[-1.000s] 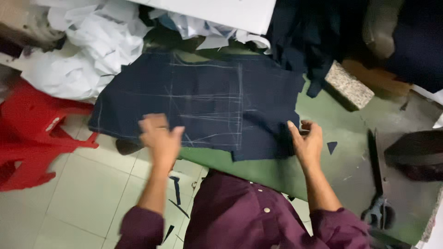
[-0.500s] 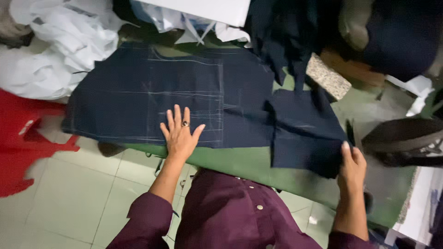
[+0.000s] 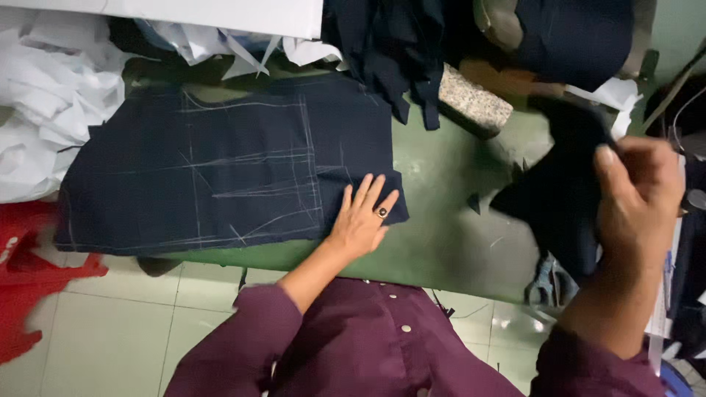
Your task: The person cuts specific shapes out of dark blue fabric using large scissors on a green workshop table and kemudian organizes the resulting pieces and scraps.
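Observation:
A dark navy fabric panel [image 3: 220,169] marked with white chalk lines lies flat on the green table [image 3: 441,220]. My left hand [image 3: 364,217], wearing a ring, rests flat with fingers spread on the panel's lower right corner. My right hand [image 3: 640,195] is raised at the right and grips a smaller dark navy fabric piece [image 3: 562,198], which hangs off the table surface. Both sleeves are maroon.
A speckled stone block [image 3: 474,106] sits at the back of the table beside a heap of dark cloth [image 3: 397,44]. White paper and cloth scraps [image 3: 59,95] pile at the left. Scissors [image 3: 548,283] lie near the table's front edge. A red plastic stool [image 3: 33,272] stands below left.
My right hand has pulled the smaller navy piece off the large panel and lifted it to the right. My left hand slid right along the panel's lower edge and stays pressed flat.

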